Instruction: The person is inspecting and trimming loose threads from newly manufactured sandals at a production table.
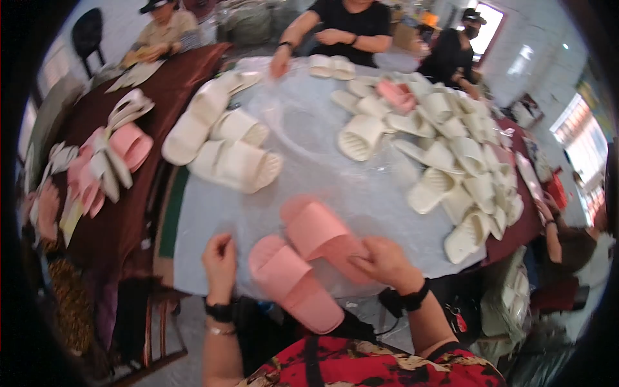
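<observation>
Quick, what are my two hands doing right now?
Left hand: curled closed, nothing visible in it.
Right hand: closed on the edge of a pink slipper.

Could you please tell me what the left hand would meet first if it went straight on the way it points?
Most likely the nearest cream slipper, beyond a stretch of sheet, though depth is unclear and the left hand might pass above it.
</observation>
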The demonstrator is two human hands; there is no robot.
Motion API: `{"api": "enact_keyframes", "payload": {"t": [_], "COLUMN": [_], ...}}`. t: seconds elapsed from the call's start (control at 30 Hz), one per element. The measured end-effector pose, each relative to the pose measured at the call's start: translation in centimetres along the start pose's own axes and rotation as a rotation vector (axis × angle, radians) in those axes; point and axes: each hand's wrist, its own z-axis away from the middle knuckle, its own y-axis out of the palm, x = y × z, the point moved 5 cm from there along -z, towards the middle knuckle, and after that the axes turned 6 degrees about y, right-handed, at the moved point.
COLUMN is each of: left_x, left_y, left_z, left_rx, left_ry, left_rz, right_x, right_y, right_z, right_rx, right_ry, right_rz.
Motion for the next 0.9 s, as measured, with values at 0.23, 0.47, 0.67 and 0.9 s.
{"api": "enact_keyframes", "payload": {"t": [0.23, 0.47, 0.67, 0.9], "left_x": [0.8, 0.7, -0.2, 1.6], "left_y": [-0.3, -0.4, -0.4, 0.5], "left_z": [-0.3, 0.2, 0.3, -1.7], "left_rx": [0.025, 0.011, -0.011, 0.1], "left_ry": [-0.03, -0.017, -0.029, -0.193], "left_rz": [0.174, 0.164, 0.127, 0.141], "right_x": [1.9, -8.8, -18.2, -10.7], "right_y": [-10.6, -24.8, -24.8, -9.2], "right_z": [0.6, 2.4, 0.1, -3.3], "right_rx": [-0.393, -1.383, -1.348, -0.474], "right_ry": [-0.141, 0.003, 0.354, 0.186], "right_rz": [-0.059, 0.001, -0.037, 0.236]}}
